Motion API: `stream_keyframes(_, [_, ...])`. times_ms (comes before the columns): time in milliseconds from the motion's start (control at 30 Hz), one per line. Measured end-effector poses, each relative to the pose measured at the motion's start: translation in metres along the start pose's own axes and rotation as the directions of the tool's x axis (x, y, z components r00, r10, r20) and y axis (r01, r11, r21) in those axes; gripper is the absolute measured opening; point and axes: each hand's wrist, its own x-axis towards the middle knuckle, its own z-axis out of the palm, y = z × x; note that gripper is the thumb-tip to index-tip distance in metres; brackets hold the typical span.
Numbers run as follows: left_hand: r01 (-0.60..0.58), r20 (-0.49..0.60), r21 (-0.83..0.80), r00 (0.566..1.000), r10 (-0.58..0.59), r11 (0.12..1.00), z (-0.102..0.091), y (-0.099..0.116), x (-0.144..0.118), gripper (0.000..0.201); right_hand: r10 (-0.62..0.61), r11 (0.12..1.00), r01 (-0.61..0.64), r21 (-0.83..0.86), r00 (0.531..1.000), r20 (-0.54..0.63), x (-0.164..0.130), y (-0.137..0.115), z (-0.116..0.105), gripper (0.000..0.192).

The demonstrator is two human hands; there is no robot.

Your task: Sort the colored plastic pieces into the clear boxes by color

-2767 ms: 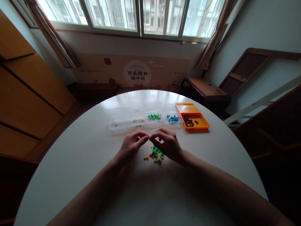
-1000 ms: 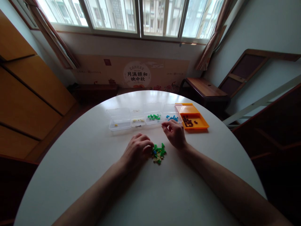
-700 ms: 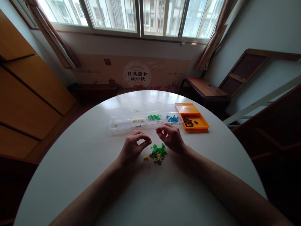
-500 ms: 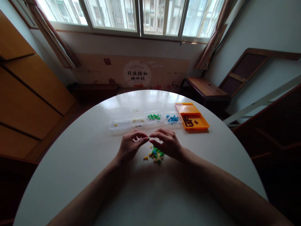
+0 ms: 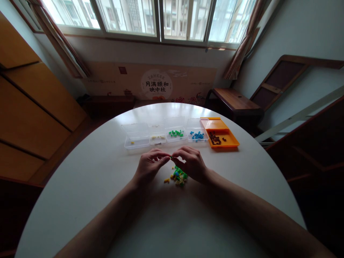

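My left hand (image 5: pixel 149 166) and my right hand (image 5: pixel 191 164) meet fingertip to fingertip above the round white table (image 5: pixel 107 186). Together they pinch a tiny green brick (image 5: pixel 170 157). Just under the right hand lies a small pile of mixed bricks (image 5: pixel 178 177), green, yellow, blue and cream. Behind the hands stands a row of clear boxes: one with a yellow piece (image 5: pixel 137 139), one with cream pieces (image 5: pixel 158 137), one with green pieces (image 5: pixel 176 133), one with blue pieces (image 5: pixel 197 135).
An orange open box (image 5: pixel 220 136) with dark pieces ends the row on the right. The table's far edge faces a wall under windows. A wooden bench (image 5: pixel 236 102) stands at the back right, wooden panels at the left.
My right hand came back from the blue box to the pile. My left hand lifted a green piece from the pile, and both hands now pinch it between them.
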Motion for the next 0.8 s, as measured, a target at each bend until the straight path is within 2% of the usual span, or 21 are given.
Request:
stream_keyframes(167, [0.011, 0.006, 0.01, 1.0, -0.011, 1.0, 0.0, -0.002, 0.0, 0.018, 0.029, 0.999, -0.03, 0.015, 0.999, 0.017, -0.001, 0.003, 0.002, 0.008])
stream_keyframes(367, [0.006, -0.007, 0.044, 1.0, -0.005, 0.999, -0.001, -0.004, 0.001, 0.018, 0.072, 0.997, -0.072, -0.007, 0.997, -0.018, 0.004, 0.014, 0.0, 0.007])
stream_keyframes(633, [-0.076, 0.007, 0.117, 0.997, 0.075, 0.99, 0.0, -0.008, -0.003, 0.014, 0.169, 0.98, -0.175, -0.092, 0.983, -0.069, 0.031, 0.046, -0.002, 0.008])
stream_keyframes(800, [-0.14, 0.031, 0.193, 0.99, 0.136, 0.971, 0.0, -0.006, -0.005, 0.008, 0.279, 0.951, -0.291, -0.103, 0.953, -0.115, 0.048, 0.064, 0.004, 0.012])
